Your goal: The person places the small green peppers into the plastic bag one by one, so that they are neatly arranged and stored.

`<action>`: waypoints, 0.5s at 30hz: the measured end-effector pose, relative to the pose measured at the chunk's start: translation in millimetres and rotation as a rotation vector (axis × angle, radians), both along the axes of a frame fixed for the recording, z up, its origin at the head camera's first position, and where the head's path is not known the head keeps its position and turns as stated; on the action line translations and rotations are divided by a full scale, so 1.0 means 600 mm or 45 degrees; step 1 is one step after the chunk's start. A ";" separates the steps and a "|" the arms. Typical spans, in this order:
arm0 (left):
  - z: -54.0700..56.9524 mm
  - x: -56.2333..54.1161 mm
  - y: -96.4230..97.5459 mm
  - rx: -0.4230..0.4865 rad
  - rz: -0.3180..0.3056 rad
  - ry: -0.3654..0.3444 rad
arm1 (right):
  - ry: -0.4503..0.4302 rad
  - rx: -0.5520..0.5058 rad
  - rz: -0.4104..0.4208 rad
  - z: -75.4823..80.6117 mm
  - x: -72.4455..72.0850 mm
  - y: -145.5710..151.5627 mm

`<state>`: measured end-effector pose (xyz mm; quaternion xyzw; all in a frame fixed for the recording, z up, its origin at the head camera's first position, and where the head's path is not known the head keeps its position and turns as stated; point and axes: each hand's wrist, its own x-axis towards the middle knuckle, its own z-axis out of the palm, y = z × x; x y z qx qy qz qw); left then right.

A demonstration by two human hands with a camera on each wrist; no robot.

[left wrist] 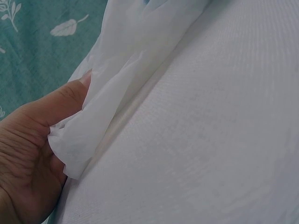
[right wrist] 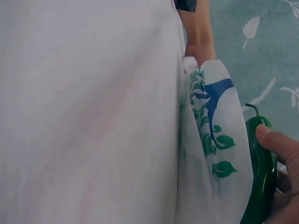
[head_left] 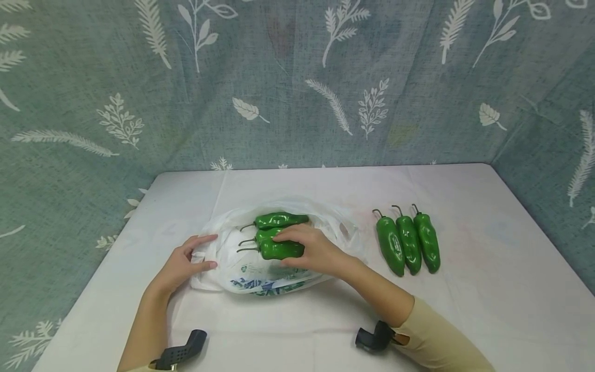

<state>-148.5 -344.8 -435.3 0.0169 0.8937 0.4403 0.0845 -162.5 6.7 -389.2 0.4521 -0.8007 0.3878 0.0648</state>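
A thin white plastic bag [head_left: 223, 279] with a green and blue print lies with its mouth spread toward the left. Three long green peppers lie over it, their stems pointing left. My right hand [head_left: 316, 250] grips the nearest green pepper [head_left: 276, 249] between thumb and fingers; the middle pepper [head_left: 260, 235] is partly hidden by the hand. Behind them is the far pepper [head_left: 279, 220]. At the bag's left edge my left hand [head_left: 181, 261] has thumb and forefinger spread apart. In the left wrist view the thumb [left wrist: 60, 100] lies against the bag's film [left wrist: 112, 93].
Three more green peppers [head_left: 409, 243] lie side by side on the white-covered table [head_left: 502, 289], right of the bag, stems pointing away. A green leaf-patterned cloth [head_left: 288, 103] hangs behind the table. Dark wrist cameras [head_left: 372, 338] sit on both forearms.
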 end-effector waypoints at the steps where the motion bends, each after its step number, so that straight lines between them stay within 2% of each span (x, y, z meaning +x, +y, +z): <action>1: 0.000 0.000 0.000 0.000 -0.001 0.000 | -0.003 0.011 -0.006 -0.001 -0.001 -0.004; 9: -0.002 0.001 -0.002 0.051 -0.016 0.024 | -0.069 0.054 -0.006 -0.014 -0.009 -0.032; 15: 0.000 0.001 -0.001 0.032 -0.003 0.003 | -0.039 0.137 -0.040 -0.023 -0.013 -0.038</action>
